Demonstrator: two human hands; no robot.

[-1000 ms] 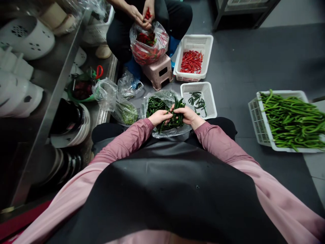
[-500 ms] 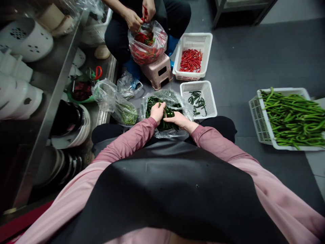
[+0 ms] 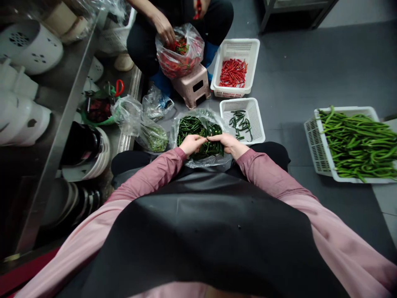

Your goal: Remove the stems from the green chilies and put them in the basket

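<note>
two hands in the head view: left hand and right hand, fingertips all but meeting over green chillies in a clear bag. apparently picking through or trimming; next, likely calling for a firm pinch and clean pull. with undersides hidden, cannot tell whether closed on any chilli.

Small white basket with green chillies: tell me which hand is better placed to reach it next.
Probably the right hand: it is nearer the small white basket, while the left hand is farther left, over the plastic bag.
</note>
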